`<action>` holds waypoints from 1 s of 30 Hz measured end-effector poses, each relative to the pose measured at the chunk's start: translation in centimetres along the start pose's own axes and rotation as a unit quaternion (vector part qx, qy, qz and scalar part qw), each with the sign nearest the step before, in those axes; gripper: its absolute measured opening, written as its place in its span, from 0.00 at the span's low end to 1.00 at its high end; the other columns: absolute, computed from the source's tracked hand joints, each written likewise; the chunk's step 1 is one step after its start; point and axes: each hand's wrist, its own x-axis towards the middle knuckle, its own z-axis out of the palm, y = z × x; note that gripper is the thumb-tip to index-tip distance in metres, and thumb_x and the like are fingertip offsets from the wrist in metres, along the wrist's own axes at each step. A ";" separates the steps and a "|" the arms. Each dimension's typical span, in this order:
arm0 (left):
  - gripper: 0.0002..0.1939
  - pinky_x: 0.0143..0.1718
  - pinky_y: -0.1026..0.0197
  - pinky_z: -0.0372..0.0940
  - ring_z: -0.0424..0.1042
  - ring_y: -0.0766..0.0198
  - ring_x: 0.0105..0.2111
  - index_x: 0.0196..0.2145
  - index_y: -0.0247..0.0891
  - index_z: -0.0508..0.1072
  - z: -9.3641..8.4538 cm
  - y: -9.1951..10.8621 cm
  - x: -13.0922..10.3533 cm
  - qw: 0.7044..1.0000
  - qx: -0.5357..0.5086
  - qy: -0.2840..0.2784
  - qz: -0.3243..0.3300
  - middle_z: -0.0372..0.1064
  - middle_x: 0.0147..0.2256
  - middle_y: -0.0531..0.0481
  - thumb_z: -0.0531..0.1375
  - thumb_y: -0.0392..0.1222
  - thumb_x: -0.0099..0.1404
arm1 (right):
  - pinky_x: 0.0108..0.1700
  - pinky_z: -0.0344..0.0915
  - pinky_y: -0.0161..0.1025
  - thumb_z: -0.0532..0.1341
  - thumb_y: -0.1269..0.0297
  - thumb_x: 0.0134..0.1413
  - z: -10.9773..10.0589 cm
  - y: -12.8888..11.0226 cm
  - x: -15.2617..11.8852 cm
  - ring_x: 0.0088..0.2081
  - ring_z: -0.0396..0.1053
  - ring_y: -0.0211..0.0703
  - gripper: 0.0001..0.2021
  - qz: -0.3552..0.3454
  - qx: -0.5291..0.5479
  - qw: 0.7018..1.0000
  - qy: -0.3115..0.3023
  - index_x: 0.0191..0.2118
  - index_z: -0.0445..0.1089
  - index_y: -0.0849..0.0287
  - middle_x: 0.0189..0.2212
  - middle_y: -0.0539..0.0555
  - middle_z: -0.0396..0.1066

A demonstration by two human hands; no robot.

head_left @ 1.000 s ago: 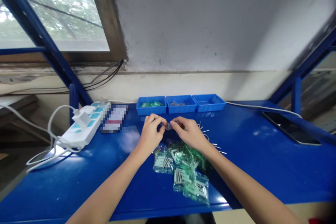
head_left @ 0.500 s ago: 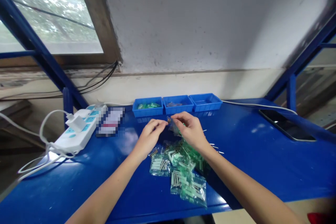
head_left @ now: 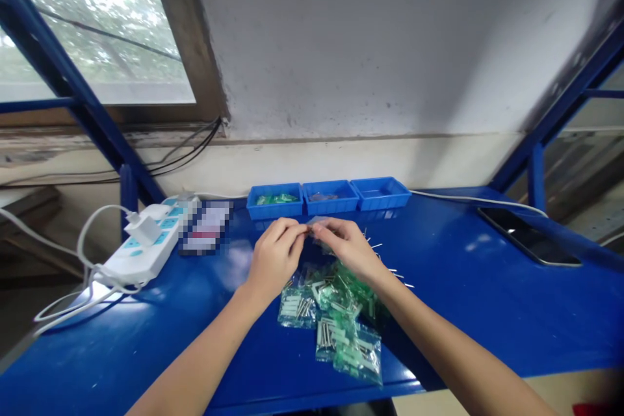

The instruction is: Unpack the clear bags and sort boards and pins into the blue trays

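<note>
Between my hands is a small clear plastic bag [head_left: 319, 221], mostly covered by the fingers. My right hand [head_left: 348, 247] pinches it from the right. My left hand [head_left: 275, 257] is closed in a pinch at its left edge, fingertips nearly touching those of the right hand. What the bag contains is too small to make out. Below my hands lies a pile of small clear bags [head_left: 298, 309] with white plastic plugs and metal screws, mixed with green-tinted pieces [head_left: 358, 354]. Several loose screws [head_left: 404, 281] stick out right of the pile, partly hidden by my right hand and forearm.
Along the wall stand a blue bin [head_left: 273, 212] with green pieces, a blue bin [head_left: 332, 206] with clear bags and a third blue bin [head_left: 383, 201]. A white power strip [head_left: 146, 257] with cables and a blurred phone [head_left: 207, 227] lie left; a dark phone [head_left: 529, 237] lies right.
My left hand has turned and come closer to the right, its fingers now at the bag's edge. The bag has tipped flatter and is more hidden by the fingers.
</note>
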 end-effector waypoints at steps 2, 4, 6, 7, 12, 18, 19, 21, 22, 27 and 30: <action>0.09 0.42 0.57 0.62 0.66 0.61 0.39 0.41 0.40 0.71 0.1 0.2 -0.1 0.998 0.039 -0.022 0.036 0.65 0.37 0.47 0.52 0.36 0.66 | 0.29 0.59 0.35 0.56 0.54 0.54 0.0 0.4 0.4 0.25 0.62 0.36 0.15 0.038 0.053 0.998 0.024 0.26 0.69 0.61 0.22 0.49 0.67; 0.10 0.42 0.56 0.63 0.66 0.60 0.39 0.43 0.41 0.69 0.2 0.1 -0.2 0.997 0.046 -0.052 0.018 0.64 0.39 0.46 0.52 0.37 0.66 | 0.26 0.57 0.35 0.58 0.54 0.51 -0.4 0.6 0.9 0.22 0.60 0.35 0.14 0.052 0.061 0.994 0.072 0.25 0.68 0.61 0.20 0.48 0.65; 0.10 0.40 0.57 0.63 0.67 0.61 0.38 0.44 0.40 0.66 0.4 -0.3 -0.3 0.997 0.031 -0.071 -0.024 0.63 0.39 0.46 0.51 0.36 0.66 | 0.26 0.58 0.35 0.60 0.55 0.49 -1.7 0.3 1.6 0.22 0.60 0.35 0.12 0.032 0.060 0.987 0.149 0.27 0.68 0.61 0.20 0.49 0.65; 0.09 0.39 0.57 0.64 0.67 0.62 0.36 0.44 0.39 0.64 0.5 -0.5 -0.4 0.995 0.020 -0.081 -0.048 0.63 0.38 0.47 0.50 0.35 0.66 | 0.26 0.58 0.35 0.60 0.56 0.49 -2.6 -0.2 1.9 0.22 0.60 0.35 0.12 0.003 0.057 0.977 0.203 0.29 0.68 0.61 0.22 0.49 0.66; 0.07 0.31 0.61 0.61 0.65 0.63 0.29 0.38 0.39 0.59 0.6 -0.8 -0.4 0.984 0.000 -0.145 -0.102 0.61 0.32 0.51 0.47 0.32 0.63 | 0.35 0.61 0.40 0.55 0.58 0.57 -8.3 -4.2 3.4 0.34 0.65 0.40 0.10 -0.222 -0.113 0.827 0.504 0.40 0.65 0.59 0.34 0.54 0.66; 0.11 0.32 0.62 0.60 0.64 0.65 0.29 0.30 0.39 0.61 0.8 0.3 -0.5 0.986 -0.003 -0.158 -0.057 0.58 0.34 0.50 0.45 0.27 0.60 | 0.47 0.56 0.54 0.57 0.62 0.54 -9.1 -1.8 5.5 0.45 0.60 0.53 0.11 -0.199 -0.451 0.813 0.312 0.42 0.68 0.59 0.36 0.59 0.67; 0.11 0.33 0.62 0.61 0.65 0.65 0.30 0.31 0.39 0.62 0.9 0.2 -0.5 0.986 -0.010 -0.155 -0.058 0.59 0.34 0.50 0.45 0.27 0.61 | 0.45 0.57 0.54 0.59 0.61 0.52 -8.2 -0.6 5.5 0.45 0.60 0.55 0.14 -0.161 -0.471 0.829 0.255 0.43 0.69 0.61 0.37 0.61 0.67; 0.10 0.36 0.61 0.62 0.66 0.64 0.33 0.34 0.39 0.64 1.2 -0.1 -0.7 0.987 -0.022 -0.143 -0.065 0.61 0.36 0.49 0.45 0.29 0.64 | 0.41 0.59 0.51 0.58 0.59 0.53 -6.0 1.5 5.0 0.40 0.63 0.54 0.15 -0.086 -0.477 0.866 0.121 0.42 0.71 0.62 0.34 0.62 0.69; 0.09 0.38 0.60 0.63 0.67 0.64 0.35 0.36 0.39 0.64 1.3 -0.4 -0.7 0.988 -0.022 -0.134 -0.073 0.62 0.37 0.49 0.47 0.30 0.64 | 0.41 0.59 0.51 0.59 0.56 0.51 -4.9 2.4 4.5 0.40 0.63 0.54 0.16 -0.056 -0.469 0.880 0.056 0.41 0.72 0.62 0.33 0.61 0.70; 0.07 0.38 0.59 0.64 0.69 0.61 0.37 0.38 0.39 0.67 1.6 -1.9 -0.9 0.983 0.000 -0.137 -0.126 0.64 0.37 0.48 0.52 0.34 0.62 | 0.41 0.57 0.49 0.63 0.59 0.47 -1.4 3.8 2.4 0.45 0.62 0.56 0.17 -0.017 -0.460 0.884 -0.080 0.44 0.70 0.59 0.41 0.61 0.69; 0.07 0.34 0.61 0.64 0.69 0.62 0.35 0.37 0.38 0.69 1.5 -2.0 -0.8 0.978 -0.018 -0.159 -0.130 0.65 0.35 0.49 0.51 0.36 0.63 | 0.42 0.56 0.46 0.59 0.69 0.49 -1.3 3.5 1.9 0.44 0.61 0.52 0.11 -0.040 -0.437 0.897 -0.046 0.41 0.69 0.58 0.39 0.58 0.69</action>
